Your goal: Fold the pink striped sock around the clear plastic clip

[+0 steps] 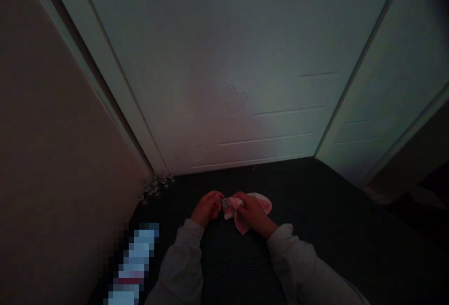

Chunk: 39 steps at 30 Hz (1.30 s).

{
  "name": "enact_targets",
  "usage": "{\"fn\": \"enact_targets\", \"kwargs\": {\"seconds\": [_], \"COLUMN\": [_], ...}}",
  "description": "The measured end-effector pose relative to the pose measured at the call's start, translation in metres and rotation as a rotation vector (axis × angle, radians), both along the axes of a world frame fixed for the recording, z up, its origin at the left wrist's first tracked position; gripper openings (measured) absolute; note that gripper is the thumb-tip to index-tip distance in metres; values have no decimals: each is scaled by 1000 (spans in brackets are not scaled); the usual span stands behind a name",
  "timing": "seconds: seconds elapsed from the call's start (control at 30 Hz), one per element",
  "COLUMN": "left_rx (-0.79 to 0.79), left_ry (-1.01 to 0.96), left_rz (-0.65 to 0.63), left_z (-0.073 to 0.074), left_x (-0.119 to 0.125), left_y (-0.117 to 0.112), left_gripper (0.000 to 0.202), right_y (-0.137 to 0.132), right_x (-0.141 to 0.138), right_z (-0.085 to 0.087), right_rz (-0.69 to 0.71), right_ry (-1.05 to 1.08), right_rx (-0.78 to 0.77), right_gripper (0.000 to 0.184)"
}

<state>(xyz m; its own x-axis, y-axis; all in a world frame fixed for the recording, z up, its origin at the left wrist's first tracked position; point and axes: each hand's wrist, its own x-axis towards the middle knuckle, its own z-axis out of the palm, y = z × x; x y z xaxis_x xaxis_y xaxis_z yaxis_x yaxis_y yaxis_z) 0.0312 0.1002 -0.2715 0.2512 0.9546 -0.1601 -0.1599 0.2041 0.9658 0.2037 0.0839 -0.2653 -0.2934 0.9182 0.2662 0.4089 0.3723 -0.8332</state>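
A small pink and white piece of cloth, perhaps a sock, lies low over the dark floor mat. My right hand is closed on it, covering its middle. My left hand pinches its left end with bent fingers. Both arms wear light grey sleeves. The room is dim and details of the cloth are hard to make out.
A white door with two embossed hearts stands right ahead, with another white panel to the right. A beige wall is on the left. Small shiny objects lie in the corner. A blurred-out patch sits at bottom left.
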Motion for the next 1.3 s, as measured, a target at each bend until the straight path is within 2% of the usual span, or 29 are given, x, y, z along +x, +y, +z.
{"fn": "enact_targets", "kwargs": {"seconds": [0.17,0.37,0.67,1.0,1.3], "left_rx": [-8,-30,-20,-20,2], "left_ry": [-56,-111,-76,-104,-15], "left_rz": [8,-6,34,65,135], "left_z": [-2,-5,-8,-5,-6], "left_x": [0,-2,-1,-2,-1], "left_y": [0,2,4,3,4], "left_gripper": [30,29,31,33,33], "right_y": [-2,-1,-1,-3,-1], "right_x": [-1,-1,-1,-2,-5], "right_z": [2,-1,-2,0,0], "right_rz": [1,-2,-49,-9,0], "right_ry": [10,-2,-26,-21,-18], "right_rx": [-27,21,36,8,-19], "right_gripper": [25,28,30,32,28]}}
